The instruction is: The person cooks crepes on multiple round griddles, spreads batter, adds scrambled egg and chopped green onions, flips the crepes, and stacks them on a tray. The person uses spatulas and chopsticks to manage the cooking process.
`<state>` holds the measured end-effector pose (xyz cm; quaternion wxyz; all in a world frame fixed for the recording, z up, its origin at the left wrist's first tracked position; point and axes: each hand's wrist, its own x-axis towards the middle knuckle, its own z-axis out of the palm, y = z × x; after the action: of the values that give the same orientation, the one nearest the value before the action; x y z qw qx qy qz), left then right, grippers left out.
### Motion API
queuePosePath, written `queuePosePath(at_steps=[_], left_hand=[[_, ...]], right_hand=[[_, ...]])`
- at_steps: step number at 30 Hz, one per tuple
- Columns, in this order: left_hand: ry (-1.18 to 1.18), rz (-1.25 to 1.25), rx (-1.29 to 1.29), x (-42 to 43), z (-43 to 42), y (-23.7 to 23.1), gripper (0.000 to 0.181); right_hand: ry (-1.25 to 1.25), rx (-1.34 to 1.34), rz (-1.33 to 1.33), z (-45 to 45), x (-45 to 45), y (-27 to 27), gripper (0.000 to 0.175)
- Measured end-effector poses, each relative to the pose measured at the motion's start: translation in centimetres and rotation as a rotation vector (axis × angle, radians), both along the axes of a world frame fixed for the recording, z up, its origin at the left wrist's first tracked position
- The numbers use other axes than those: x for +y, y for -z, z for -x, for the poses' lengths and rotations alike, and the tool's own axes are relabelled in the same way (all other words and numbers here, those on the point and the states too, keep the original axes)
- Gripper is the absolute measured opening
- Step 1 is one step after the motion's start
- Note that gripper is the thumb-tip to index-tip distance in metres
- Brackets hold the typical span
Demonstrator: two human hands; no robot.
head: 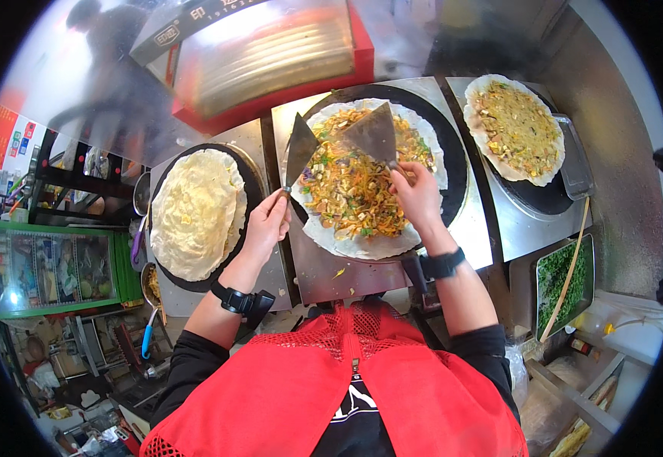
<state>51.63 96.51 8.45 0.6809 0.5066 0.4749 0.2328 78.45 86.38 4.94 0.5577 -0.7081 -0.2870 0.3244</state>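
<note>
My left hand (pixel 265 223) grips the handle of a triangular metal spatula (pixel 301 145), whose blade is raised at the left rim of the middle pancake. In my right hand (pixel 418 191) is a wide metal scraper (pixel 372 134), held flat over the upper part of the filling. Beneath both blades a thin pale pancake (pixel 360 247) lies on a round black griddle (pixel 458 171). Chopped vegetable filling (pixel 360 200), with orange shreds, green bits and pale cubes, covers most of it. Whether the scraper touches the filling I cannot tell.
A pancake folded over its filling (pixel 197 211) rests on the left griddle (pixel 174 280). An open filled pancake (pixel 511 131) overlaps the right griddle (pixel 537 197) and a clear plastic tray (pixel 576 160). A thin wooden stick (pixel 565 274) crosses a pan of chopped greens (pixel 554 274). A red-framed box (pixel 274 63) stands behind.
</note>
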Motion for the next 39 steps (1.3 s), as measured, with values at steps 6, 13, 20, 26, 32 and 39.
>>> queuePosePath(at_steps=[6,13,20,26,32,39], left_hand=[[-0.049,0.059,-0.035,-2.6,3.6,0.5,0.04],[0.031,0.033,-0.037,-4.3,6.1,1.1,0.04],[0.057,0.067,-0.081,-4.0,6.0,0.8,0.038],[0.025,0.095,-0.091,-4.0,4.7,0.6,0.037],[0.031,0.11,-0.093,-4.3,5.3,0.5,0.036],[0.179,0.124,-0.132,-5.3,5.7,0.3,0.039]], right_hand=[[-0.097,0.052,-0.003,2.8,-2.1,0.2,0.025],[-0.041,0.177,0.081,3.3,-7.5,-1.3,0.025],[-0.079,0.078,0.088,1.0,-4.5,-1.0,0.024],[-0.033,0.043,0.068,-2.4,-0.2,-0.1,0.026],[0.091,0.248,0.051,-3.5,-8.4,-0.9,0.024],[0.224,0.284,0.116,0.9,-18.0,-1.6,0.025]])
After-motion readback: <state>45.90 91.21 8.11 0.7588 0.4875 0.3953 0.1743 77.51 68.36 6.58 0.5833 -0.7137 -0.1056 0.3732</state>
